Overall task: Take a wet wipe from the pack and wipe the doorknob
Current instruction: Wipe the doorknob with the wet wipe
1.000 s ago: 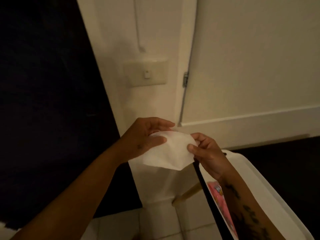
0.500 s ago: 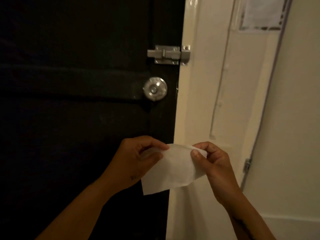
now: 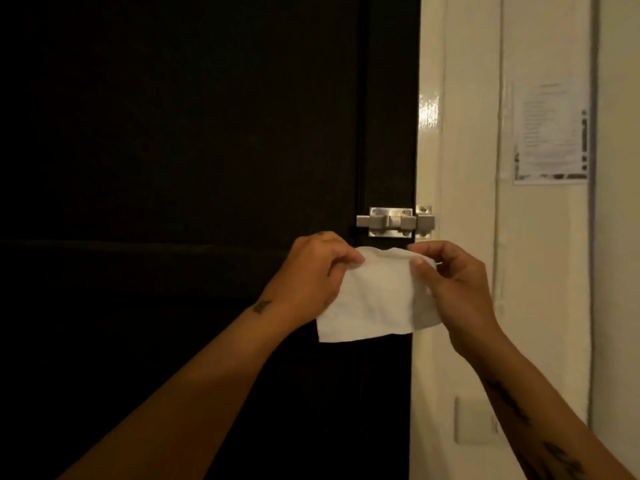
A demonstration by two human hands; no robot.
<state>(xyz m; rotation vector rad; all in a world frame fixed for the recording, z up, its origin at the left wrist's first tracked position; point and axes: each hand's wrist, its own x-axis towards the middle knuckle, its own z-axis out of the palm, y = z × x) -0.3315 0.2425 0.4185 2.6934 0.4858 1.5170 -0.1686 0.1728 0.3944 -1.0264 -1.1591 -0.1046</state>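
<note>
While both hands pinch its top corners, the wet wipe [image 3: 372,299] hangs spread before the dark door [image 3: 207,168]; left hand [image 3: 311,271] closed on its left corner | right hand [image 3: 453,282] closed on its right corner | bolt latch [image 3: 394,222] just above; doorknob hidden.

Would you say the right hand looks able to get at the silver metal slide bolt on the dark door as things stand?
Probably yes. The right hand sits just below the silver metal slide bolt, and nothing lies between them. However, both it and the left hand are pinching the white wet wipe, so its grip is occupied.
</note>
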